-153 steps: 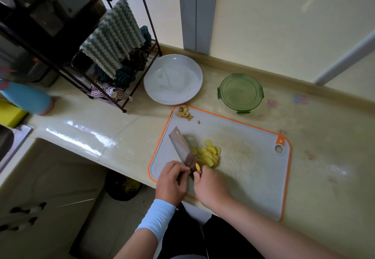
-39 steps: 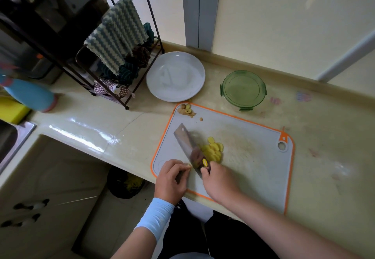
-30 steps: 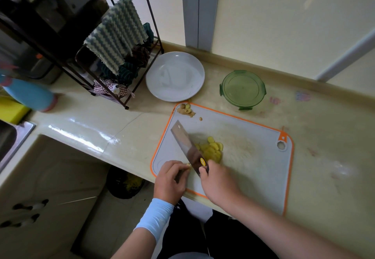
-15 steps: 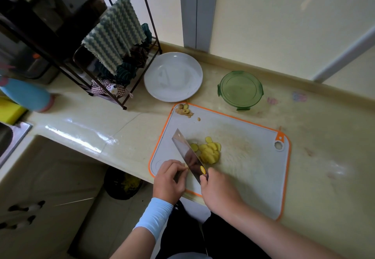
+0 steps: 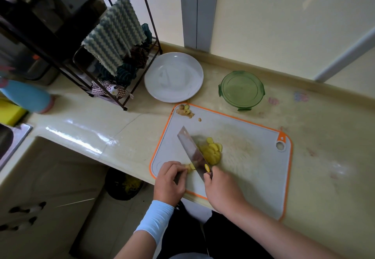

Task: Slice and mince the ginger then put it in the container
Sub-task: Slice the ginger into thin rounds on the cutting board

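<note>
On the grey cutting board (image 5: pixel 243 167) with an orange rim, my left hand (image 5: pixel 169 180) pinches a small remaining ginger piece (image 5: pixel 189 167) near the board's front left corner. My right hand (image 5: pixel 221 189) grips the handle of a cleaver (image 5: pixel 192 153), whose blade rests against the ginger piece. One slice sticks to the blade near the handle. A pile of yellow ginger slices (image 5: pixel 211 151) lies just right of the blade. The green round container (image 5: pixel 241 90) stands behind the board.
Ginger peel scraps (image 5: pixel 185 111) lie at the board's far left corner. A white plate (image 5: pixel 174 77) sits behind the board, and a dark wire rack with cloths (image 5: pixel 113 41) stands to the left. The counter edge runs under my hands, with a bin (image 5: pixel 124 184) below.
The cleaver has kept rising and dropping against the ginger piece, and the blade now sits down at the ginger. The slice pile has stayed right of the blade.
</note>
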{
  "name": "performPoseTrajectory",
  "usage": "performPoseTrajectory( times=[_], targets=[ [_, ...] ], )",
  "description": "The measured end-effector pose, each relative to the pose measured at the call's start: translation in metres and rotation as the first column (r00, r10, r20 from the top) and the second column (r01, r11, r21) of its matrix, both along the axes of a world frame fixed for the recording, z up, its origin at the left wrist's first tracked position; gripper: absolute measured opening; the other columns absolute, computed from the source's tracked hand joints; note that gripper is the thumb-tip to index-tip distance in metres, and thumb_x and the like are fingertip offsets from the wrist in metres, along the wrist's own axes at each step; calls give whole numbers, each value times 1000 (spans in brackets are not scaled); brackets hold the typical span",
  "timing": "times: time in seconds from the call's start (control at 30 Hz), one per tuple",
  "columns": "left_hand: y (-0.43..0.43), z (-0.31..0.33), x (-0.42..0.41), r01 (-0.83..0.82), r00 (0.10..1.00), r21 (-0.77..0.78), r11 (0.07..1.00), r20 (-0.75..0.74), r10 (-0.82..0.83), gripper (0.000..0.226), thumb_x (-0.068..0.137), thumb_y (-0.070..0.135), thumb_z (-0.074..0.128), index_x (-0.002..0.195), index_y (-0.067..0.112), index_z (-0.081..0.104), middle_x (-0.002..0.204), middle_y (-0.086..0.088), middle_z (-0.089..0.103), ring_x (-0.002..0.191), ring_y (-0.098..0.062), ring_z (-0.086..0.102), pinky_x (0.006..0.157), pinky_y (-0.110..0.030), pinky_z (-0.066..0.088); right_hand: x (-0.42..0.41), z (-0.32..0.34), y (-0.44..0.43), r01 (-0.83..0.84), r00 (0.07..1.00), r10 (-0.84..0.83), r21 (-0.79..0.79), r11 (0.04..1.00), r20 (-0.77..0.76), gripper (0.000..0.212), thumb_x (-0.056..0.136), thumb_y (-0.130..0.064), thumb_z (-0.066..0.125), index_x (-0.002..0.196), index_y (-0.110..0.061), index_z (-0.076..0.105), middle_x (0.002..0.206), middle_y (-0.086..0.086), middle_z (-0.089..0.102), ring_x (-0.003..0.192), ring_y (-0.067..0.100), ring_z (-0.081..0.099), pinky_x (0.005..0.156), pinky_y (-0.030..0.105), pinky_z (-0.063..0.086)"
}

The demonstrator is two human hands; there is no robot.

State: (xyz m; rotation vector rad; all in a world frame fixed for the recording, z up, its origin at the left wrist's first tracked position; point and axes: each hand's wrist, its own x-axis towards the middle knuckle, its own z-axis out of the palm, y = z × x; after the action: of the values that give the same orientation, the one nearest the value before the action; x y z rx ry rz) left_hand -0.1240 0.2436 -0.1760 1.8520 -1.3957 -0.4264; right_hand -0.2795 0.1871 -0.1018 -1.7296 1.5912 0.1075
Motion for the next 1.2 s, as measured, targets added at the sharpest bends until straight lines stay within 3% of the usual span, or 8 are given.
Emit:
performPoseTrajectory(
  times=[0.17, 0.4, 0.53, 0.67, 0.8, 1.0, 1.2],
  targets=[
    [-3, 5, 2, -10, 1000, 39, 999, 0, 10, 17, 82, -2, 71, 87, 14, 69, 90, 9, 61, 85, -7, 56, 80, -17, 45, -1, 2, -9, 8, 1000, -9, 18, 1000, 24, 20, 99, -34, 43, 93, -19, 54, 93, 7, 65, 89, 31, 61, 70, 35, 45],
    [-6, 8, 9, -52, 998, 96, 994, -17, 54, 17, 86, 1, 69, 94, 15, 68, 91, 11, 63, 84, -3, 56, 78, -19, 48, 1, 8, -12, -19, 999, 19, -1, 1000, 26, 19, 100, -34, 42, 86, -22, 48, 92, 7, 65, 83, 30, 58, 62, 32, 34],
    [-12, 10, 13, -7, 1000, 155, 988, -8, 8, 14, 82, 17, 74, 92, 21, 64, 89, 14, 59, 82, -5, 54, 75, -23, 48, 0, 6, -10, -11, 1000, 11, 6, 1000, 8, 18, 99, -34, 43, 88, -21, 50, 94, 7, 66, 89, 32, 61, 63, 32, 37],
    [-23, 11, 11, 89, 983, 239, 967, 138, -125, 23, 80, 35, 74, 102, 29, 68, 97, 15, 59, 94, -5, 49, 76, -21, 46, -3, 5, -14, 15, 1000, -15, 1, 1000, -7, 22, 99, -35, 43, 98, -18, 57, 98, 7, 66, 93, 31, 62, 66, 32, 38],
    [-28, 12, 18, 114, 962, 265, 957, 212, -173, 12, 85, 31, 71, 97, 29, 71, 93, 13, 60, 90, -10, 50, 70, -28, 50, -1, 9, -14, 4, 1000, -4, -4, 1000, -1, 22, 99, -34, 43, 96, -17, 56, 99, 9, 66, 94, 32, 61, 66, 32, 38],
    [-16, 17, 41, 67, 994, 291, 955, 67, -90, 21, 85, 20, 70, 106, 22, 68, 95, 13, 59, 92, -10, 54, 83, -27, 50, 5, 11, -7, 3, 1000, -3, 44, 999, 6, 19, 99, -33, 42, 87, -21, 50, 97, 7, 66, 92, 31, 61, 66, 31, 37],
    [-13, 16, 48, 95, 983, 300, 949, 120, -136, 26, 79, 22, 76, 104, 24, 72, 98, 9, 60, 95, -12, 51, 85, -16, 39, 13, 16, -1, 27, 999, -28, -22, 999, -32, 21, 100, -33, 41, 91, -18, 53, 97, 7, 66, 91, 30, 61, 64, 31, 35]
  ],
)
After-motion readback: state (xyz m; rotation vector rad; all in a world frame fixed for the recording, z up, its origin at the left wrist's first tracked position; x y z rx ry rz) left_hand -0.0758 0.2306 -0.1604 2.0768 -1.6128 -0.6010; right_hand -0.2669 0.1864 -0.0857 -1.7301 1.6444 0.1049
